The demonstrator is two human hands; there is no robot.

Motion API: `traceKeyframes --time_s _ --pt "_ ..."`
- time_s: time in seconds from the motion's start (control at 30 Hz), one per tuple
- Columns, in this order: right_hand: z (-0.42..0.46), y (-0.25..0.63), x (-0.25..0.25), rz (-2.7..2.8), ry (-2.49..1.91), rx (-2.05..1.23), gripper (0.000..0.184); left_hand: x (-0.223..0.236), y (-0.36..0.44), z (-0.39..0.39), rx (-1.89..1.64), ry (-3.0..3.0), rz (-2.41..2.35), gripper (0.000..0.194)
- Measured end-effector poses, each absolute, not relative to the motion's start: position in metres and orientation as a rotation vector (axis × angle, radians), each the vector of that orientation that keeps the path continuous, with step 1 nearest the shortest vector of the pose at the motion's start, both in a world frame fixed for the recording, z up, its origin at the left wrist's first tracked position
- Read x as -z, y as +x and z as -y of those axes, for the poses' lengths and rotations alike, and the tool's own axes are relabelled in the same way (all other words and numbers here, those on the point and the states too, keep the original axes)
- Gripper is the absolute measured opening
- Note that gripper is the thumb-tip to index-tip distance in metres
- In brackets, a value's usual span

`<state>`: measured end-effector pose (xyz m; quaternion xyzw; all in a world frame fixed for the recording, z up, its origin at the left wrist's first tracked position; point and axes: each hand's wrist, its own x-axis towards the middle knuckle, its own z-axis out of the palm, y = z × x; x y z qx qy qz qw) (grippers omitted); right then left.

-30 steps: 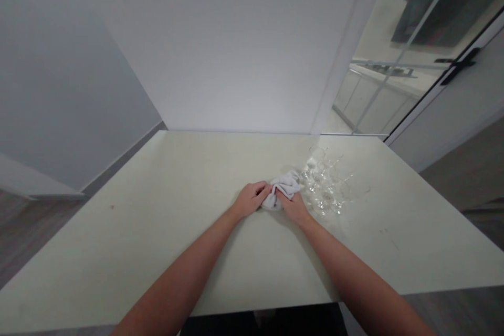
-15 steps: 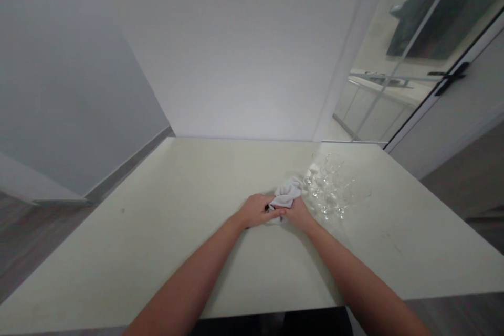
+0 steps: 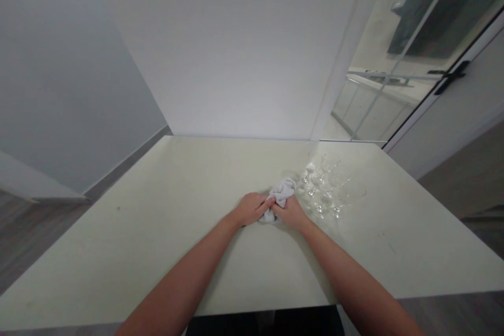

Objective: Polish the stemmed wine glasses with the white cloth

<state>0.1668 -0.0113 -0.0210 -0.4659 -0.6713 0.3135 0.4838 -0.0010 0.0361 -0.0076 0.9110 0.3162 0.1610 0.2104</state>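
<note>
A crumpled white cloth (image 3: 284, 191) is bunched between my two hands above the pale table. My left hand (image 3: 251, 208) is closed at its left side, thumb stretched along the cloth toward the other hand. From the right, my right hand (image 3: 292, 213) grips the cloth, its fingers mostly covered by the folds. The hands meet at the thumbs. Whether anything else lies inside the cloth or under the left palm is hidden. Just right of the cloth stands a tight group of clear glassware (image 3: 323, 188), too see-through to count or tell its exact shape.
The pale table (image 3: 129, 252) runs up to a white panel (image 3: 236, 52) at the back. To the right is a glass-paned partition (image 3: 366, 105) beside a door with a black handle (image 3: 452, 77). A grey wall (image 3: 71, 73) rises on the left.
Both hands and the cloth have shifted slightly left in view. The left thumb has drawn back a little, and more of the cloth shows below the hands. The glassware stays put.
</note>
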Motion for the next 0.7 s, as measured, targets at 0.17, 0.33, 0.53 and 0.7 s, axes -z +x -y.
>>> traceKeyframes --time_s 0.17,0.33,0.53,0.7 --pt "0.0118 0.167 0.0197 1.647 -1.128 -0.775 0.008 0.0068 -0.0007 -0.0366 -0.432 2.517 -0.866 0.056" --pt "0.0107 0.1671 0.0201 1.658 -1.127 -0.756 0.007 0.0079 -0.0013 -0.0375 -0.435 2.526 -0.869 0.056" --pt "0.0113 0.1665 0.0248 1.64 -1.169 -0.743 0.01 0.0104 -0.0043 -0.0382 -0.499 2.505 -0.733 0.06" --pt "0.0125 0.1673 0.0235 1.548 -1.217 -0.635 0.036 0.0106 -0.0041 -0.0369 -0.488 2.5 -0.754 0.06"
